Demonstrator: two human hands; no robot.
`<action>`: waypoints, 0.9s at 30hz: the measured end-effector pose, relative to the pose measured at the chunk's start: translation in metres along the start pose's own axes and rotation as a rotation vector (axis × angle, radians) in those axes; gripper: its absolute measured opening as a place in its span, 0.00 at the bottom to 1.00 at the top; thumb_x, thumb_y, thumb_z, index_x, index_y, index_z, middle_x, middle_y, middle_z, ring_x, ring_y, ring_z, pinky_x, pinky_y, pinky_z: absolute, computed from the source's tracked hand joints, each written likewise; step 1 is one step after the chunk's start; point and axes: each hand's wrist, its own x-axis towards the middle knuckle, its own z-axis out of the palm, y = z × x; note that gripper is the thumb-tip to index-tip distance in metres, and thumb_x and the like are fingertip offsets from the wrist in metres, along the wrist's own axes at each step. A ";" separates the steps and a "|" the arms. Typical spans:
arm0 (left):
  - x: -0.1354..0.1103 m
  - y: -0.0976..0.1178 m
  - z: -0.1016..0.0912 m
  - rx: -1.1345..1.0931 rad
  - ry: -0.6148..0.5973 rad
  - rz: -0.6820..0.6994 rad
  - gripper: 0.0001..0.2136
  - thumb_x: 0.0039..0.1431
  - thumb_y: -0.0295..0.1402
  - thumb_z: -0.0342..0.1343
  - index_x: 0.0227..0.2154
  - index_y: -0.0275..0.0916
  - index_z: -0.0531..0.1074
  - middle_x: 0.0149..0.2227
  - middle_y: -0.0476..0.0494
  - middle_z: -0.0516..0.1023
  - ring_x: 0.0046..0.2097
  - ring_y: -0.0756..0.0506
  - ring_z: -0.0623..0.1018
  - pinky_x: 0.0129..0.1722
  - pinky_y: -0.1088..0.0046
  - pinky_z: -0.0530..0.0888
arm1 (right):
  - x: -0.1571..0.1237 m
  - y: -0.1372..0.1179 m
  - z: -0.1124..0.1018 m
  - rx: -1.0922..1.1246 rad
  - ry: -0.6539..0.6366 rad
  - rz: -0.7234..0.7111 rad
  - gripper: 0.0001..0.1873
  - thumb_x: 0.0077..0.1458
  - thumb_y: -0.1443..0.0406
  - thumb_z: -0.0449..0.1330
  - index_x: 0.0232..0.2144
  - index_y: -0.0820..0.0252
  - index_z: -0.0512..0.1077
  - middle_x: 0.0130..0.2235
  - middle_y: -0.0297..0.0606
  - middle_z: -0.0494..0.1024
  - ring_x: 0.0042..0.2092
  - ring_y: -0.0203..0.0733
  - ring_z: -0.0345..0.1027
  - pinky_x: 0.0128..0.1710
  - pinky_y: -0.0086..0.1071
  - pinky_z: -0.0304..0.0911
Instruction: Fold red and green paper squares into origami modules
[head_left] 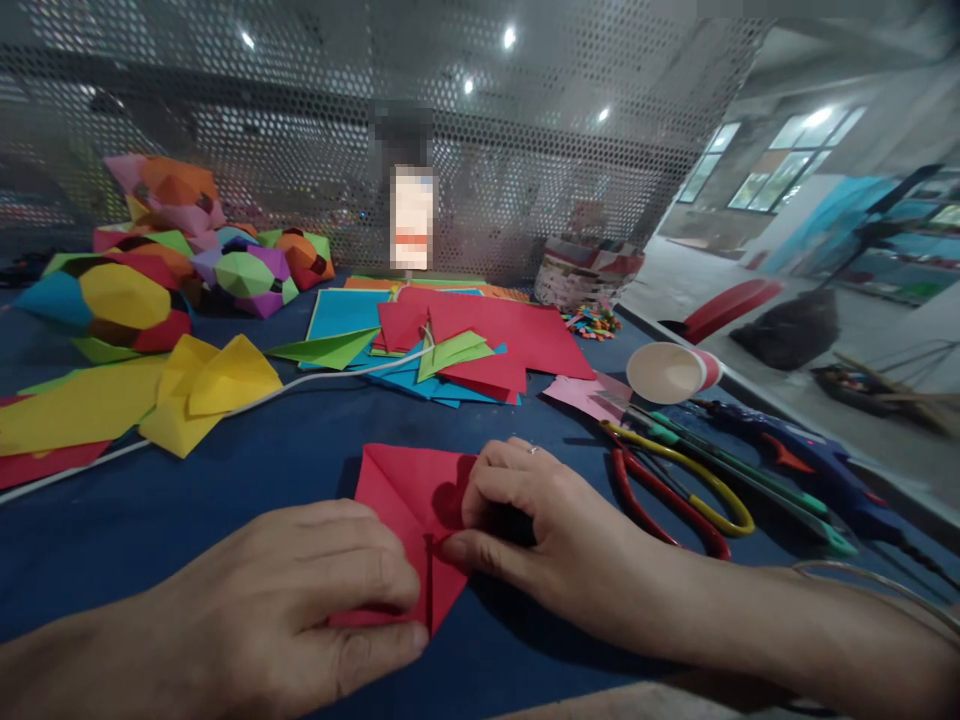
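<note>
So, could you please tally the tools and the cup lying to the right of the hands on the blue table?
Scissors: 2, red-handled and yellow-handled
Blue glue gun: 1
Paper cup, on its side: 1
Total: 4

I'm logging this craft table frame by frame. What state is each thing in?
red paper: partly folded, flat on the table, pressed by both hands
left hand: palm down on the paper
right hand: fingertips pinching a crease
paper cup: tipped on its side
scissors: lying flat, unheld
yellow paper: folded, unheld
</note>
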 end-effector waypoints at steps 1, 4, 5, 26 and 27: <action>0.001 0.000 0.000 -0.007 0.023 -0.003 0.10 0.75 0.24 0.55 0.47 0.47 0.78 0.39 0.52 0.84 0.39 0.50 0.83 0.43 0.75 0.78 | 0.001 0.000 0.001 -0.009 0.004 0.003 0.16 0.64 0.65 0.75 0.29 0.60 0.73 0.34 0.31 0.75 0.37 0.38 0.65 0.41 0.35 0.58; 0.001 0.001 0.000 -0.037 0.028 0.001 0.06 0.77 0.27 0.55 0.44 0.44 0.76 0.36 0.53 0.84 0.37 0.50 0.83 0.40 0.76 0.78 | 0.001 -0.001 0.002 -0.029 0.002 0.006 0.16 0.64 0.65 0.75 0.29 0.60 0.73 0.34 0.31 0.75 0.37 0.38 0.64 0.42 0.36 0.57; 0.001 0.001 0.000 -0.040 0.019 -0.001 0.06 0.77 0.28 0.56 0.44 0.44 0.76 0.36 0.53 0.84 0.37 0.51 0.83 0.40 0.77 0.78 | 0.002 -0.001 0.002 -0.037 0.001 0.006 0.16 0.64 0.65 0.75 0.29 0.60 0.72 0.35 0.32 0.75 0.37 0.39 0.64 0.42 0.36 0.56; 0.016 -0.010 -0.011 -0.362 0.027 -0.266 0.13 0.69 0.22 0.61 0.38 0.51 0.84 0.38 0.58 0.77 0.36 0.58 0.79 0.39 0.90 0.73 | 0.003 -0.003 0.002 -0.064 -0.022 0.033 0.17 0.63 0.66 0.75 0.29 0.60 0.71 0.34 0.31 0.71 0.37 0.39 0.62 0.42 0.37 0.53; 0.017 -0.009 -0.010 -0.372 0.036 -0.266 0.14 0.69 0.22 0.60 0.37 0.51 0.84 0.36 0.59 0.76 0.35 0.58 0.79 0.38 0.90 0.72 | 0.003 -0.003 0.002 -0.065 -0.022 0.037 0.17 0.63 0.66 0.75 0.29 0.60 0.71 0.34 0.31 0.71 0.37 0.39 0.62 0.42 0.37 0.53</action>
